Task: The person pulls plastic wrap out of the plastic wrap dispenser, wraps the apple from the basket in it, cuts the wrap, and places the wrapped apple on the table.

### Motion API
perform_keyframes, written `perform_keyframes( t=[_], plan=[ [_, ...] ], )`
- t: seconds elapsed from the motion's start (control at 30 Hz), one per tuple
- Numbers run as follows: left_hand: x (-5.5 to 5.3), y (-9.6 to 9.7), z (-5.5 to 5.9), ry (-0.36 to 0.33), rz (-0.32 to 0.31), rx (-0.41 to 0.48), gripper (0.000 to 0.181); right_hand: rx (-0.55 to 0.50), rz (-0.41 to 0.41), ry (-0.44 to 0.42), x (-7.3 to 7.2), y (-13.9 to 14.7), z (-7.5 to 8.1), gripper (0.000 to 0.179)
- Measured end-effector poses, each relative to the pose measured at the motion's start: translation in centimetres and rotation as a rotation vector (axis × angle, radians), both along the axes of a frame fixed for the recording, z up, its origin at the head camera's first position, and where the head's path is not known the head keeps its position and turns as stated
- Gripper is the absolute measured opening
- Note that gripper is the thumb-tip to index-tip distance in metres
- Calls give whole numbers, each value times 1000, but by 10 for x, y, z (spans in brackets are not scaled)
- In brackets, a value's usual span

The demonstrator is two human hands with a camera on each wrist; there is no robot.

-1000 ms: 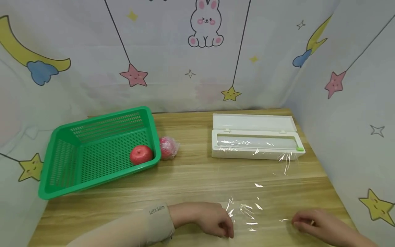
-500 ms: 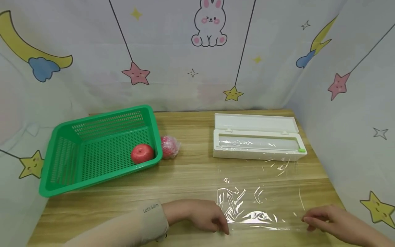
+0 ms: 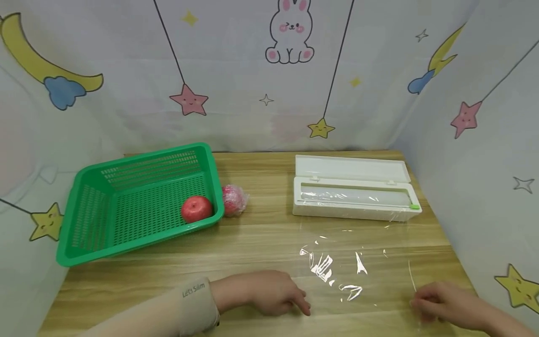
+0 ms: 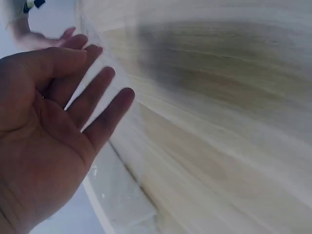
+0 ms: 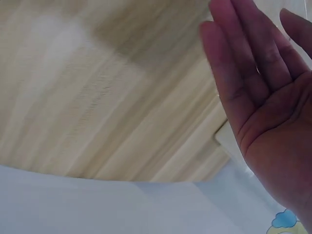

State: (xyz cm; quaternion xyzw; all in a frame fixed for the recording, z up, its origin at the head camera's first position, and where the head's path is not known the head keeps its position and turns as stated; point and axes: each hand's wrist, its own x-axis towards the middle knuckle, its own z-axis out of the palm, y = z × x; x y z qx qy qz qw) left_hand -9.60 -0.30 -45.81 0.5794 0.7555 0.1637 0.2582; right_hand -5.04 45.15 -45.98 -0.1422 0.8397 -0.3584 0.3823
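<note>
A sheet of clear plastic wrap (image 3: 358,264) stretches over the table from the roll in a white dispenser box (image 3: 355,199), whose lid stands open. My left hand (image 3: 273,292) is at the sheet's near left corner. In the left wrist view its thumb and index finger meet at the wrap's edge, while the other fingers (image 4: 109,112) are loosely extended. My right hand (image 3: 448,304), slightly blurred, pinches the right edge of the wrap, which curves up toward the fingertips. In the right wrist view its fingers (image 5: 231,58) look nearly straight, and their grip is cut off.
A green basket (image 3: 139,248) at the left holds a red apple (image 3: 196,208). Beside its right wall lies a red fruit in plastic wrap (image 3: 234,200). A green slider (image 3: 414,206) sits at the box's right end. Printed curtains border the wooden table (image 3: 252,243).
The wrap's glare has shifted; its near edge, bright and taut half a second ago, is now faint. My left hand has moved slightly left and up; the right moved rightward, then stayed nearly level.
</note>
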Motion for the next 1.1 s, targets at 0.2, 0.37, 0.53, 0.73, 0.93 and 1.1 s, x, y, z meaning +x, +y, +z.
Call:
perform_keyframes(
  t=[0.2,0.37,0.53,0.73,0.93,1.1],
  plan=[
    [11,8,12,317,-48,36,43,-13,112,242,-12,-15,-5,14],
    [9,9,10,266,-26,101,40,11,175,338,-21,-21,-8,12],
    [6,4,4,189,29,187,33,-27,196,380,-25,-21,-13,9],
    [0,-3,3,-1,143,239,27,-13,221,396,-28,-18,-15,8],
    [-5,-11,7,-97,191,210,29,-34,214,393,-32,-18,-12,9],
    [-17,-18,15,-141,294,205,28,-82,167,345,-44,-23,-3,12]
  ],
)
